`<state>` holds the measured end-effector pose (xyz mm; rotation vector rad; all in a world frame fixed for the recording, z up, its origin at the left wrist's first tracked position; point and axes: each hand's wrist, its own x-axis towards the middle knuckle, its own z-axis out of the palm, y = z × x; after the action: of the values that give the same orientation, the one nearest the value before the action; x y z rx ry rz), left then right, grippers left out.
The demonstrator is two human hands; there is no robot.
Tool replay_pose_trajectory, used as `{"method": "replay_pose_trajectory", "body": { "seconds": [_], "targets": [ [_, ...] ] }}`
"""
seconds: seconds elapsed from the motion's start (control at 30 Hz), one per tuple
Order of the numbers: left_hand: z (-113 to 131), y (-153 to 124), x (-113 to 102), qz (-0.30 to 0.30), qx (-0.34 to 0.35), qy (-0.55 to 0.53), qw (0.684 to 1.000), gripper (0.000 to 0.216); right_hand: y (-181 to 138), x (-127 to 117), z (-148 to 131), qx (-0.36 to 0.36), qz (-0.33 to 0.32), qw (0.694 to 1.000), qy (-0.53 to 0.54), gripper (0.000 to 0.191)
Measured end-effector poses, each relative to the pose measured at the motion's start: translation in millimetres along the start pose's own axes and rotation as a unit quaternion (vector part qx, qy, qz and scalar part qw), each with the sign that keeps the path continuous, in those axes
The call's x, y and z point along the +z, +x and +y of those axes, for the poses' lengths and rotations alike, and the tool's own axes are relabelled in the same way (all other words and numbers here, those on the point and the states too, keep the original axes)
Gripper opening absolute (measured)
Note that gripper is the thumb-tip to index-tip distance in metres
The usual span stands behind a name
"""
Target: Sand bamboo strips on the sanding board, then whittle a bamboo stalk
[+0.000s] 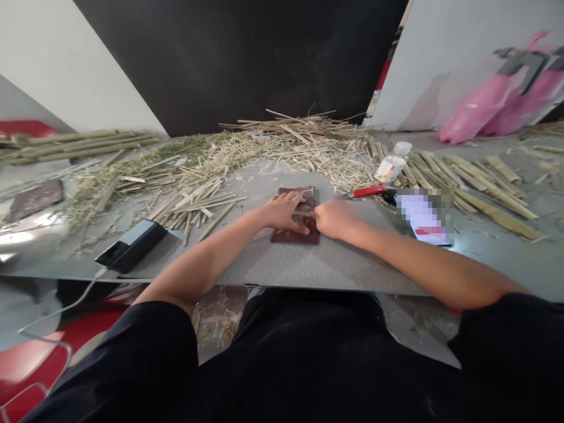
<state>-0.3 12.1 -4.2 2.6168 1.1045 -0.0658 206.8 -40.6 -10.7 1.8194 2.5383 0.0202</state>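
Note:
A dark red-brown board (294,235) lies on the grey table (308,264) in front of me. My left hand (282,211) rests flat on the board with its fingers stretched out, pressing on a thin pale piece I cannot make out clearly. My right hand (335,218) is closed in a fist at the board's right edge, gripping something hidden inside it. The two hands almost touch over the board.
Split bamboo strips (194,205) and a heap of shavings (291,144) cover the table's back. A red-handled tool (368,191), a small plastic bottle (391,163), a phone (423,218) and thicker bamboo pieces (476,188) lie right. A black box with cable (131,245) sits left.

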Motion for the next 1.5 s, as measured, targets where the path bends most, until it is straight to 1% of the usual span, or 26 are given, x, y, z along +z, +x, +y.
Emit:
{"method": "replay_pose_trajectory", "body": {
  "seconds": [0.07, 0.2, 0.33, 0.47, 0.57, 0.7, 0.83, 0.97, 1.07, 1.1, 1.2, 1.23, 1.33, 1.47, 1.5],
  "targets": [
    [0.3, -0.2, 0.2, 0.002, 0.002, 0.003, 1.000, 0.112, 0.0, 0.4, 1.0, -0.019, 0.000, 1.000, 0.003, 0.049],
    [0.2, -0.7, 0.7, 0.009, 0.006, 0.001, 1.000, 0.111, -0.3, 3.0, 2.2, 0.012, 0.008, 1.000, 0.009, 0.050],
    [0.3, -1.3, 0.3, 0.007, 0.009, -0.001, 1.000, 0.113, -2.9, 6.4, 1.1, -0.018, 0.011, 1.000, 0.014, 0.049],
    [1.4, -1.2, -0.8, 0.008, -0.001, -0.002, 1.000, 0.115, -3.3, 7.1, 2.9, 0.017, 0.016, 1.000, 0.005, 0.049],
    [1.2, -1.1, -0.7, 0.004, 0.004, 0.004, 1.000, 0.109, -3.5, 7.5, 3.5, -0.010, 0.013, 1.000, 0.007, 0.050],
    [0.0, -1.8, 0.9, 0.015, 0.001, 0.002, 1.000, 0.110, -2.3, 8.6, 3.1, 0.009, 0.015, 1.000, 0.007, 0.050],
    [-0.5, -2.6, 1.3, 0.007, 0.004, 0.004, 1.000, 0.108, 1.2, 9.8, 2.7, -0.029, 0.011, 1.000, 0.006, 0.050],
    [0.8, -2.0, -0.7, -0.003, -0.008, -0.003, 1.000, 0.117, 5.3, 8.8, 5.8, -0.005, 0.014, 1.000, -0.003, 0.048],
    [1.7, -1.0, -1.4, -0.001, -0.002, 0.002, 1.000, 0.113, 4.8, 8.0, 8.1, -0.036, 0.010, 0.999, -0.011, 0.051],
    [1.7, -0.6, -1.2, 0.001, -0.001, 0.005, 1.000, 0.113, 4.5, 7.7, 9.1, -0.037, 0.007, 0.999, -0.014, 0.051],
    [0.9, 0.4, -0.2, 0.007, -0.007, 0.007, 1.000, 0.117, 3.7, 6.2, 12.2, -0.008, 0.007, 1.000, -0.024, 0.049],
    [0.5, 0.7, 0.0, 0.008, -0.006, 0.008, 1.000, 0.116, 3.2, 5.9, 12.8, -0.008, 0.008, 1.000, -0.026, 0.049],
    [-0.3, 1.0, 0.0, 0.006, 0.006, 0.009, 1.000, 0.108, 1.3, 6.2, 12.9, -0.040, 0.007, 0.999, -0.024, 0.051],
    [-0.4, 2.1, -1.1, 0.003, 0.000, 0.007, 1.000, 0.113, 1.0, 8.4, 12.7, -0.022, 0.011, 0.999, -0.025, 0.052],
    [-0.6, 2.6, -1.2, 0.002, 0.001, 0.009, 1.000, 0.114, 1.4, 8.9, 12.8, -0.028, 0.013, 0.999, -0.025, 0.052]
  ]
}}
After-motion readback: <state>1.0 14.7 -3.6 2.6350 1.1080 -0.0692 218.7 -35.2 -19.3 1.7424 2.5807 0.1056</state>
